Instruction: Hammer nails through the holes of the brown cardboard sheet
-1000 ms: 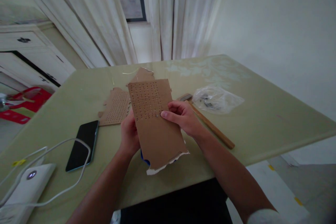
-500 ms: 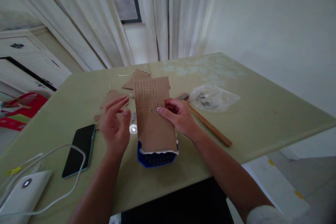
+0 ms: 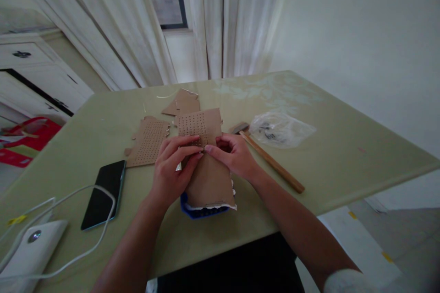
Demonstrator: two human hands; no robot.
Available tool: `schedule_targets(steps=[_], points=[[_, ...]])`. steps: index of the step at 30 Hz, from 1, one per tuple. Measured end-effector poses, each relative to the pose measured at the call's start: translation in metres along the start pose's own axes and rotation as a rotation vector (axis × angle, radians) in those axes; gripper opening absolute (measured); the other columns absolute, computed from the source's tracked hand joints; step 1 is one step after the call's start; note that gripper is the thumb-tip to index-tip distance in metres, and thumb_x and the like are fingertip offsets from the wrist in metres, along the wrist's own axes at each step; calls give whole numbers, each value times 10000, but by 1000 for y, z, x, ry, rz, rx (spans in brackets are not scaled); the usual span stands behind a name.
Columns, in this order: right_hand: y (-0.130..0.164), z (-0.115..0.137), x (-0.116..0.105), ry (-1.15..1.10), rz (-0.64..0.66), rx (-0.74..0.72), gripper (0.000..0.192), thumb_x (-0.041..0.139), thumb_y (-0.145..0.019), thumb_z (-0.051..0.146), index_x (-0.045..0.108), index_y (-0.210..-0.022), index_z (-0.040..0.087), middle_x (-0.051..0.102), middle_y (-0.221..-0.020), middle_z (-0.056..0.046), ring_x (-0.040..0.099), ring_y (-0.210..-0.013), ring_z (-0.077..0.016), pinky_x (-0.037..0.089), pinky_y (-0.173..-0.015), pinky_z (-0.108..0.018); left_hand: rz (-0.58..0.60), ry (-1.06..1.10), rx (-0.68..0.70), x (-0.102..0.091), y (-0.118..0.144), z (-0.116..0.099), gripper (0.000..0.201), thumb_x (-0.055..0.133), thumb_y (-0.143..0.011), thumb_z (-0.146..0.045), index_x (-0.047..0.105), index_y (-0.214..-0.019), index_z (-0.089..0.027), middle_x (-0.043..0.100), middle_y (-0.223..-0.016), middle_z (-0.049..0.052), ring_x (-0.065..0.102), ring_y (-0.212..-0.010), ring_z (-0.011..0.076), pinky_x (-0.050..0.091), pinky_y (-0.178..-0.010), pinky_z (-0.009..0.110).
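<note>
Left hand (image 3: 172, 171) moved onto cardboard (image 3: 210, 183) | brown, perforated, ragged edge | left pinched, right hand (image 3: 239, 155) gripping it

The card (image 3: 213, 178), brown and oblong, has rows of holes in its far half and a torn, whitish near end. It lies over a blue basket (image 3: 202, 213) near the front edge of the worktop (image 3: 252, 219).

A rectangular brown cardboard sheet (image 3: 213, 181) is showing gridded dark dots (image 3: 191, 122) over a blue plastic container (image 3: 202, 213); beyond it, the pale-green worktop (image 3: 350, 155) is bearing whitish leaf patterns (image 3: 271, 90).
</note>
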State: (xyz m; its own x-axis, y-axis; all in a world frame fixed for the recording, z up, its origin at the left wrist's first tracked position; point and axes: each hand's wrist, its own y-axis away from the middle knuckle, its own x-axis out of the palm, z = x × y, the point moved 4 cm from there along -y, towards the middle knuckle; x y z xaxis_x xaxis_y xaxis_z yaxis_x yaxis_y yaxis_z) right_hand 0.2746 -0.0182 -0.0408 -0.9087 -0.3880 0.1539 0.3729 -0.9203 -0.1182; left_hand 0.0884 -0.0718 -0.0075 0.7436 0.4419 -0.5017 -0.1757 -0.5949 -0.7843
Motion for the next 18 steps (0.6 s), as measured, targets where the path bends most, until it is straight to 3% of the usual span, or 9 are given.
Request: schedule_targets(steps=[4, 7, 9, 12, 14, 17, 18], points=[[1, 1, 2, 10, 14, -2, 371, 964, -802, 500, 820, -962, 197, 830, -906, -34, 740, -778, -180, 557, -691, -272, -2, 87, 0, 2, 3, 1, 135, 725, -1051, -135, 781, -1062, -258, 852, -1216, 52, 782, -1251, 249, 616, -1123, 478], [2, 4, 3, 42, 5, -15, 376, 936, -831, 518, 825, -987, 195, 833, -916, -38, 733, -769, -177, 539, -669, -268, 5, 231, -35, 5, 7, -1, 155, 639, -1091, -103, 715, -1084, -238, 862, -1234, 56, 725, -1420, 266, 500, -1296, 591], [2, 3, 3, 78, -17, -14, 369, 929, -837, 518, 823, -959, 186, 829, -889, -42, 727, -756, -177, 521, -646, -265, -44, 344, -75, 5, 8, -4, 141, 595, -1119, -119, 672, -1108, -235, 868, -1227, 60, 732, -1417, 270, 481, -1308, 632], [-1, 0, 1, 81, -43, -3, 362, 944, -815, 508, 816, -893, 179, 824, -861, -43, 723, -746, -175, 515, -642, -266, -161, 467, -140, 1, 7, -5, 61, 615, -1126, -185, 648, -1110, -234, 871, -1207, 68, 789, -1322, 272, 583, -1214, 579], [-2, -2, -1, 36, -62, 16, 363, 945, -807, 515, 815, -879, 184, 822, -855, -38, 720, -733, -172, 512, -633, -266, -252, 420, -223, -6, 6, 5, 23, 691, -1091, -245, 681, -1086, -225, 871, -1152, 63, 829, -1213, 252, 636, -1132, 492], [-4, -3, -8, -52, -140, 52, 379, 952, -794, 540, 814, -866, 194, 820, -837, -32, 714, -706, -170, 505, -611, -268, -359, 200, -495, -20, 7, 39, 148, 753, -1021, -349, 758, -1055, -205, 862, -993, 48, 842, -944, 208, 673, -919, 361], [-4, -3, -10, -90, -173, 56, 387, 958, -784, 547, 819, -869, 197, 826, -843, -33, 714, -703, -170, 514, -617, -274, -310, 126, -612, -23, 8, 53, 189, 756, -996, -376, 783, -1054, -199, 862, -973, 54, 830, -890, 212, 667, -858, 349]])
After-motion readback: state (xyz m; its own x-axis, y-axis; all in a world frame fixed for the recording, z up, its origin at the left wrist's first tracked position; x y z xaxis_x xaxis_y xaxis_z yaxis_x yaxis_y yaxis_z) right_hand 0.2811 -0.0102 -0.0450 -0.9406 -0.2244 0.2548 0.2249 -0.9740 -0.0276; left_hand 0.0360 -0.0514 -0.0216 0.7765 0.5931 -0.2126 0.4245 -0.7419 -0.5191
